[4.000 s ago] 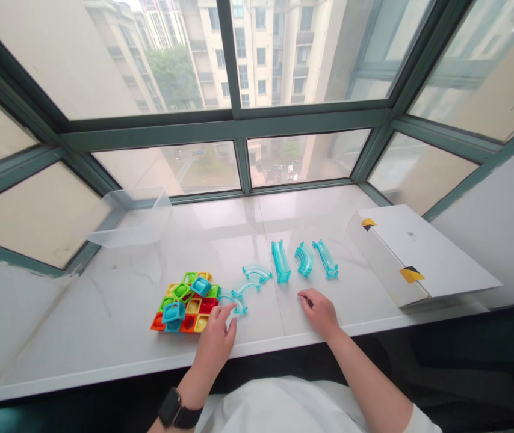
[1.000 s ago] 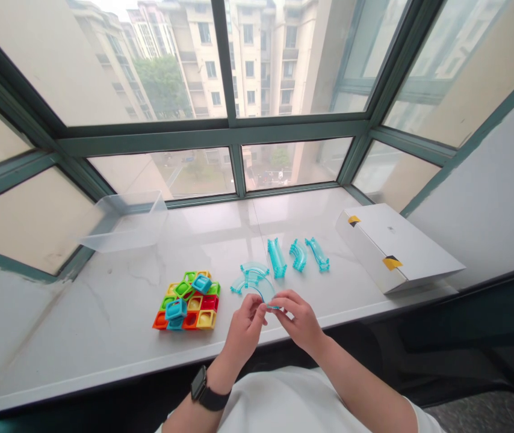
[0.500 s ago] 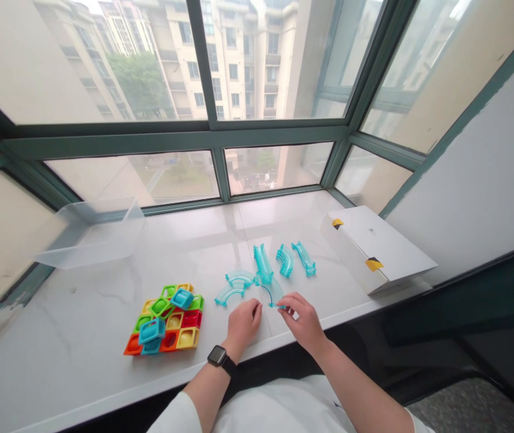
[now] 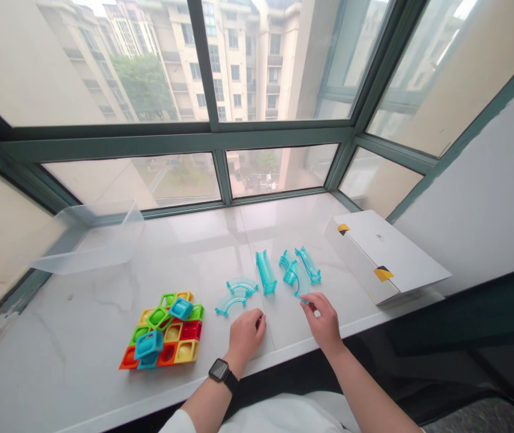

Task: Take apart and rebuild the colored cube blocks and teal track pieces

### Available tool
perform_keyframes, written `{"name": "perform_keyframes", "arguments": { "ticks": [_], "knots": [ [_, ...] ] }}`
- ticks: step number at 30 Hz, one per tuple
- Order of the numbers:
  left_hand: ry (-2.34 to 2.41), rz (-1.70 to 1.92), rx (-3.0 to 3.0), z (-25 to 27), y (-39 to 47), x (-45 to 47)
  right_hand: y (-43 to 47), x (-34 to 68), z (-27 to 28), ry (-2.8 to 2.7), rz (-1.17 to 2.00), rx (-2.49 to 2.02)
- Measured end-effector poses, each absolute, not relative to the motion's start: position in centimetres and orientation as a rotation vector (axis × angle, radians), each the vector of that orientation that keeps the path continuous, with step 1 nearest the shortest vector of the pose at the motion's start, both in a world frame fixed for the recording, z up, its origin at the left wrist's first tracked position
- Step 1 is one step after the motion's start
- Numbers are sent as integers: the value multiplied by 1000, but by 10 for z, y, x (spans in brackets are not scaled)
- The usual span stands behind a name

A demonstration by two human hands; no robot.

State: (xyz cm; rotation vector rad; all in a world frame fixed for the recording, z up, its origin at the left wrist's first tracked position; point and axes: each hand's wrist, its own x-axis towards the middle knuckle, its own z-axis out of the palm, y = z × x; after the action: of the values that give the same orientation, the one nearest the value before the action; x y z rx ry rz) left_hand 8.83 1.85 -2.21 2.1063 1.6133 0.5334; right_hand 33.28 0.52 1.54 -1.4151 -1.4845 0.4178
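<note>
My right hand [image 4: 322, 319] pinches the near end of a clear blue curved track piece [image 4: 301, 281], whose far end overlaps another curved piece [image 4: 285, 261]. Close to the seam of the white counter rests my left hand [image 4: 247, 334], fingers curled, with what they hold, if anything, hidden. Ahead of it lies a straight track piece [image 4: 266, 272]. Two more curved pieces, a farther one [image 4: 242, 284] and a nearer one [image 4: 230, 304], sit side by side to its left. A second straight piece [image 4: 309, 264] is at the right end of the row.
Colourful linked square blocks [image 4: 167, 329] are stacked left of my left hand. A clear plastic bin [image 4: 89, 261] stands at the back left. On the right is a white box [image 4: 386, 252] with yellow-black tabs. Window frames [image 4: 180, 141] border the counter [image 4: 85, 337].
My right hand has moved right with the curved piece, away from the straight piece and over to the right-hand curved one. My left hand stays nearly in place.
</note>
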Motion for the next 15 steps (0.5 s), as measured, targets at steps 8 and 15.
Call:
{"name": "perform_keyframes", "arguments": {
  "ticks": [8,15],
  "knots": [
    [1621,521,2085,-21,19,88,51,347,24,-1450,403,-1515],
    [1607,525,2087,-20,19,89,77,347,16,-1508,430,-1564]
  ]
}}
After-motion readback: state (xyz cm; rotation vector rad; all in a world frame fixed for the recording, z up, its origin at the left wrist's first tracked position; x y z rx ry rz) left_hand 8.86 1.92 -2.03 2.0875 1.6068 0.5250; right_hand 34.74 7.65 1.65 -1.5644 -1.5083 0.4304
